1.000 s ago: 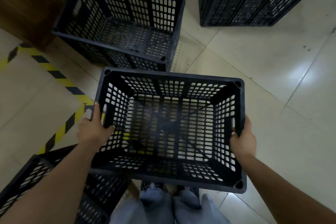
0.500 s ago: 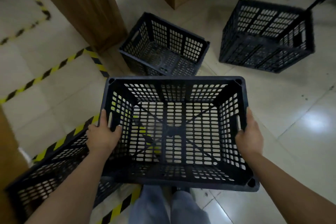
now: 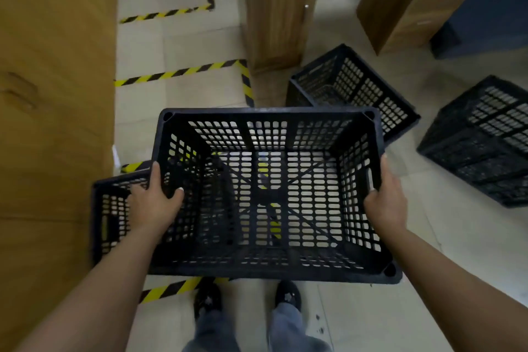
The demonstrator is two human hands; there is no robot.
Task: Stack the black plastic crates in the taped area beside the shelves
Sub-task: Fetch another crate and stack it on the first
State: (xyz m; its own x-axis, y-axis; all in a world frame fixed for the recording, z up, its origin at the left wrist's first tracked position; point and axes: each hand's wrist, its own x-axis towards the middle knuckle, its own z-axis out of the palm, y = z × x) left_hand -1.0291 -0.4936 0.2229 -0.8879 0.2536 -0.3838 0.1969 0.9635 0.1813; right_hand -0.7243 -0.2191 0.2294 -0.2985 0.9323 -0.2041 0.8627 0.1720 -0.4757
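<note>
Black crate (image 3: 268,194) between left hand (image 3: 153,204) and right hand (image 3: 385,201) grips.

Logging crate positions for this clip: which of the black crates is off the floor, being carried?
The open-topped crate at centre, gripped on its short sides by the left hand and right hand. The other three sit on the floor.

Lower crate (image 3: 114,208) mostly hidden behind held crate (image 3: 268,123); far-right crate (image 3: 485,134) cut off by frame edge
</note>
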